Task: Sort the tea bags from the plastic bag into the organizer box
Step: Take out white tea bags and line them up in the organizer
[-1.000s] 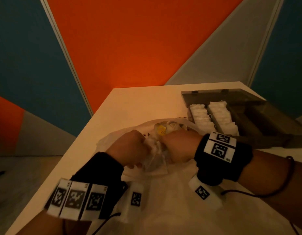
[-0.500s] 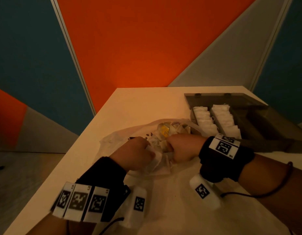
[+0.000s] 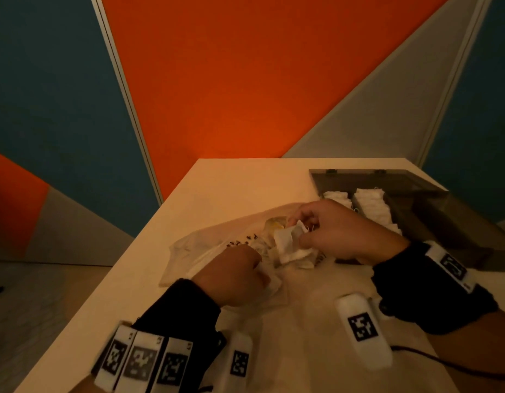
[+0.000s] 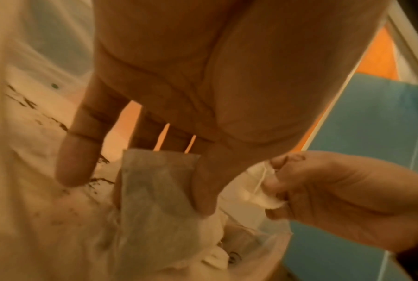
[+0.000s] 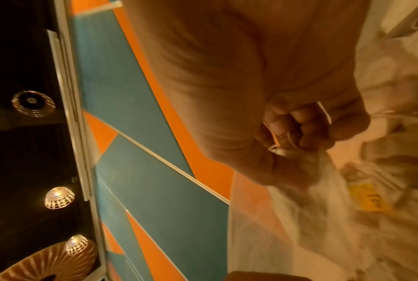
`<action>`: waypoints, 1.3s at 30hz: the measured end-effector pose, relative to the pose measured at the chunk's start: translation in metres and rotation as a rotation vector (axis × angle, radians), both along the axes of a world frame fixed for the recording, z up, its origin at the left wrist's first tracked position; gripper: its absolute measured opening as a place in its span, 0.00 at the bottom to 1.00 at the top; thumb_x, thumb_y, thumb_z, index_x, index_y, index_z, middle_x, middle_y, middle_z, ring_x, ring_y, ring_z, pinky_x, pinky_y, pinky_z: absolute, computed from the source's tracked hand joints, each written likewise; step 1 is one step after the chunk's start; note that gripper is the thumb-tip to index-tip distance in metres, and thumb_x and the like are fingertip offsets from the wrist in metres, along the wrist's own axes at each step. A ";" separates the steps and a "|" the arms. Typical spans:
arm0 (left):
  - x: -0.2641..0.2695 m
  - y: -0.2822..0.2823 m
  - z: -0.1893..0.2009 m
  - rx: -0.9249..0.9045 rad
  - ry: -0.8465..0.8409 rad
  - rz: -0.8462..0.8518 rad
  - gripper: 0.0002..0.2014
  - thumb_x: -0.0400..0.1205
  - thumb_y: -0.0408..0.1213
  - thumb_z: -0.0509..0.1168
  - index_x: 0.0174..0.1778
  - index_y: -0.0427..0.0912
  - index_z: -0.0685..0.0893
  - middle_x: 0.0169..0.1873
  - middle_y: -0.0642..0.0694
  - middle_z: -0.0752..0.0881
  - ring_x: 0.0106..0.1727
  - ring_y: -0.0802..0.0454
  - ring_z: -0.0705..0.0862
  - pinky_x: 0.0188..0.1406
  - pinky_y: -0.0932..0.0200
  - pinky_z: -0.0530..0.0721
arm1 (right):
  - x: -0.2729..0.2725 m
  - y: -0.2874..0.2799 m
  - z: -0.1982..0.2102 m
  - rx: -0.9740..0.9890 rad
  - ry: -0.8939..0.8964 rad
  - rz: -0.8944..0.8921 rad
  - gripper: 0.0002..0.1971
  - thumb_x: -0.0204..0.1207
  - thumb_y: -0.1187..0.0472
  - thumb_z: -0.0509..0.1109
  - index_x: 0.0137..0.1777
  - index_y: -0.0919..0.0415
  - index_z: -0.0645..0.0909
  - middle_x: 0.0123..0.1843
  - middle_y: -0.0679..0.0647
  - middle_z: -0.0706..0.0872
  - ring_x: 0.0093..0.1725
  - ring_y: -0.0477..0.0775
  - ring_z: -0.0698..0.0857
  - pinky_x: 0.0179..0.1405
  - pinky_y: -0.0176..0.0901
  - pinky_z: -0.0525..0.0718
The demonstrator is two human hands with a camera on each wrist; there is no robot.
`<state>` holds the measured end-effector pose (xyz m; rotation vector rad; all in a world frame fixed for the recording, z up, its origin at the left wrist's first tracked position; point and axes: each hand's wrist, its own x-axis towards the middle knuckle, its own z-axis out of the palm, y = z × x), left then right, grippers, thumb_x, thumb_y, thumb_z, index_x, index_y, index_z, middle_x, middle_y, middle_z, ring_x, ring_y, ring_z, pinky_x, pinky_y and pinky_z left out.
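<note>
A crumpled clear plastic bag [image 3: 206,251] with tea bags and a yellow tag [image 3: 275,222] lies in the middle of the table. My left hand [image 3: 231,276] pinches a translucent tea bag [image 4: 155,194] between thumb and fingers at the bag's near edge. My right hand [image 3: 328,231] is lifted over the bag's mouth and pinches white tea bags [image 3: 291,245] that hang from its fingers. The dark organizer box [image 3: 433,219] stands open at the right, two of its compartments filled with rows of white tea bags [image 3: 372,204].
The pale table [image 3: 231,188] ends in a left edge and a far edge close to the orange, teal and grey wall panels. Loose dark tea crumbs [image 4: 30,106] mark the plastic. A black cable [image 3: 450,364] runs from my right wristband.
My right hand has risen and moved right, toward the organizer, drawing white tea bags out of the plastic bag. My left hand stays at the bag's near edge.
</note>
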<state>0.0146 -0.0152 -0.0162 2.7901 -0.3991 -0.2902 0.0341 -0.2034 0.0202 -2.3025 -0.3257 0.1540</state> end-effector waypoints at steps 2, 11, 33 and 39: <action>-0.006 -0.003 0.004 -0.048 -0.064 0.005 0.15 0.82 0.44 0.64 0.40 0.35 0.83 0.41 0.38 0.84 0.39 0.46 0.80 0.41 0.49 0.78 | -0.010 -0.002 0.016 -0.018 -0.005 0.027 0.09 0.73 0.65 0.74 0.50 0.53 0.89 0.50 0.60 0.91 0.49 0.61 0.89 0.52 0.60 0.89; -0.020 -0.016 0.092 -0.828 0.006 0.069 0.13 0.84 0.41 0.65 0.43 0.35 0.89 0.42 0.32 0.88 0.35 0.44 0.86 0.26 0.53 0.87 | -0.043 -0.051 0.105 0.113 -0.136 -0.011 0.19 0.76 0.74 0.68 0.46 0.48 0.93 0.47 0.41 0.92 0.49 0.43 0.90 0.51 0.43 0.89; 0.016 -0.054 0.120 -1.073 -0.117 -0.090 0.15 0.83 0.39 0.64 0.36 0.38 0.91 0.43 0.25 0.85 0.39 0.30 0.82 0.26 0.55 0.85 | -0.033 -0.051 0.101 0.245 -0.301 -0.114 0.10 0.57 0.47 0.80 0.38 0.46 0.92 0.44 0.43 0.92 0.48 0.42 0.88 0.53 0.45 0.86; 0.012 -0.046 0.119 -0.698 -0.340 -0.145 0.13 0.79 0.46 0.68 0.32 0.44 0.90 0.24 0.44 0.87 0.23 0.53 0.81 0.24 0.60 0.79 | -0.027 -0.054 0.096 0.338 -0.151 -0.014 0.04 0.70 0.66 0.78 0.44 0.61 0.92 0.39 0.53 0.94 0.40 0.46 0.91 0.42 0.33 0.88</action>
